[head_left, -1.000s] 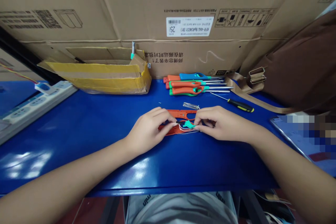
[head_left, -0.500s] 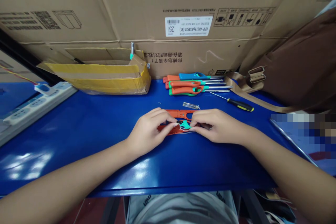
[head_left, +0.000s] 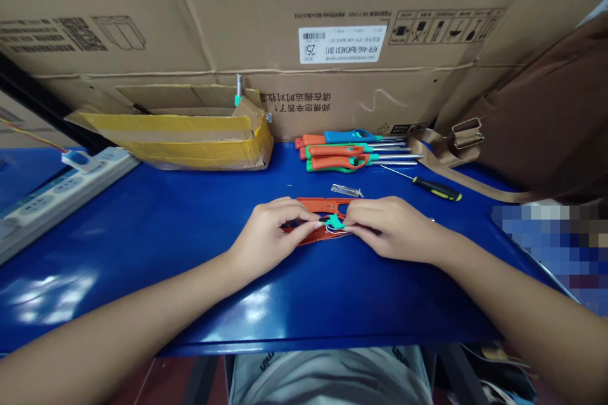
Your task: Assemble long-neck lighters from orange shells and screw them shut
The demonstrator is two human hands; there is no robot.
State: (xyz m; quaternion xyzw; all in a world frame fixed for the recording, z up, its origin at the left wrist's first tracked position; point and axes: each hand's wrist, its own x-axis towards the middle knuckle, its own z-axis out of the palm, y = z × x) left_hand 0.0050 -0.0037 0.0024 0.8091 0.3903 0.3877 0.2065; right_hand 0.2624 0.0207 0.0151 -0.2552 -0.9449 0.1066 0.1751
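Note:
Between my two hands is a small green trigger piece (head_left: 335, 221) with a black part and thin wires at its left end. My left hand (head_left: 273, 231) pinches the black end with thumb and forefinger. On the other side, my right hand (head_left: 389, 228) has its fingertips closed on the green piece. Just behind lies one half of an orange lighter casing (head_left: 320, 204), its inner side up. A second orange casing half (head_left: 316, 236) lies under my fingers, partly covered by them. A clear fuel tube (head_left: 346, 190) rests beyond my right hand.
Several gas lighters (head_left: 351, 150) are stacked at the back, beside a black and yellow screwdriver (head_left: 436, 188). A taped cardboard box (head_left: 190, 145) stands back left, near a white power strip (head_left: 66, 186). At right lie a brown bag (head_left: 527, 114) and its strap.
Both hands stay almost in place, still holding the green trigger piece, which has turned slightly. The camera view has shifted a little.

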